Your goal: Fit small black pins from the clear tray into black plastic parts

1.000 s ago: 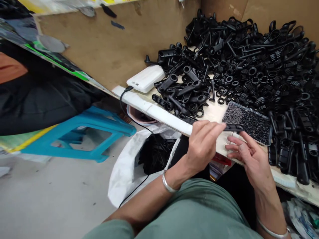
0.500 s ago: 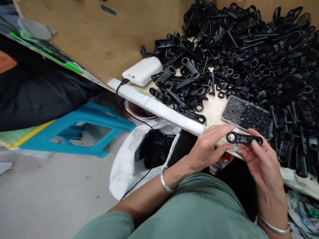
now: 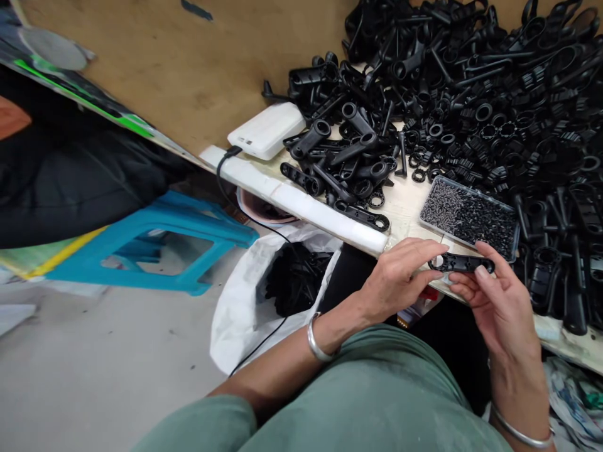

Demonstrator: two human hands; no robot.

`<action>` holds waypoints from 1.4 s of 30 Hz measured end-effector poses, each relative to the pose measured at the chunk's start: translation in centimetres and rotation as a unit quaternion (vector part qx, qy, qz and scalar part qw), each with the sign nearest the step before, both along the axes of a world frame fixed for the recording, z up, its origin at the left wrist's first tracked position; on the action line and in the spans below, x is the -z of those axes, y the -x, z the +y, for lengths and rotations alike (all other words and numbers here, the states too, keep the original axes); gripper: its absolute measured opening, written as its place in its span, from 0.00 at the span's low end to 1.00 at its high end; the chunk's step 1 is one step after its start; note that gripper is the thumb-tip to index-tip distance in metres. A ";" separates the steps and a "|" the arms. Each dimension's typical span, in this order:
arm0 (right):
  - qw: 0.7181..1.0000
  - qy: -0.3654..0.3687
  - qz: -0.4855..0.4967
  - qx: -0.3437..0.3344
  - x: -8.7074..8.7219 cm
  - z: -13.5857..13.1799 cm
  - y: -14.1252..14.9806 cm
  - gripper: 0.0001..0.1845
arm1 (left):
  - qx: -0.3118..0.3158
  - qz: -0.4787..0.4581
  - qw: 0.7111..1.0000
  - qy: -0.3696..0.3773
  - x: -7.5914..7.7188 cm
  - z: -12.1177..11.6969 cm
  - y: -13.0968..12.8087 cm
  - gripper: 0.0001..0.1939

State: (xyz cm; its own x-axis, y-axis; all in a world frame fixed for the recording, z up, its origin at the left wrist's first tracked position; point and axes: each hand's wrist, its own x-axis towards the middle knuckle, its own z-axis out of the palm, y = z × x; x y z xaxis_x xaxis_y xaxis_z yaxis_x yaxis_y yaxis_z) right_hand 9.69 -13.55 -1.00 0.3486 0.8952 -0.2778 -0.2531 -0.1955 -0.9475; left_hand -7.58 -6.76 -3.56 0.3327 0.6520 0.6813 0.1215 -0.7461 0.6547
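Observation:
Between my two hands is a black plastic arm-shaped part [image 3: 461, 262] with a round hole at its left end and a ribbed, hollow side facing up. My left hand [image 3: 400, 270] pinches the holed end between thumb and fingers. My right hand [image 3: 502, 295] grips the other end, thumb on top and fingers beneath and behind. Just beyond the part lies a clear shallow box [image 3: 466, 216] of tiny pieces, greyish on its left side and black on its right. The part is held above the table's front edge.
A large heap of black plastic parts [image 3: 438, 81] covers the back and right of the table. A white power bank [image 3: 267, 130] with a black cable lies at the left edge. Below are a white sack [image 3: 235, 314] of black pieces and a blue stool [image 3: 136, 251].
The part has tilted slightly, and my left fingers have closed a little further onto its holed end. The camera view has shifted slightly.

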 end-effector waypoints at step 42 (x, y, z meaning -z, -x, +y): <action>0.778 -0.105 -0.612 -0.101 -1.3 1.7 -3.9 0.12 | -0.004 0.407 0.911 -0.061 -2.3 2.0 1.4 0.13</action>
State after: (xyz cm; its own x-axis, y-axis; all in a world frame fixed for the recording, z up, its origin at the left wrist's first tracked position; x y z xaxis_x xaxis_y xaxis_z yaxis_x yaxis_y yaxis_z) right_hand 13.55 -11.89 0.35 0.0836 0.9466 0.3113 0.8783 0.0776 -0.4718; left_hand -8.97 -4.75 -1.22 0.7561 0.5924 0.2782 0.5359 -0.8044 0.2565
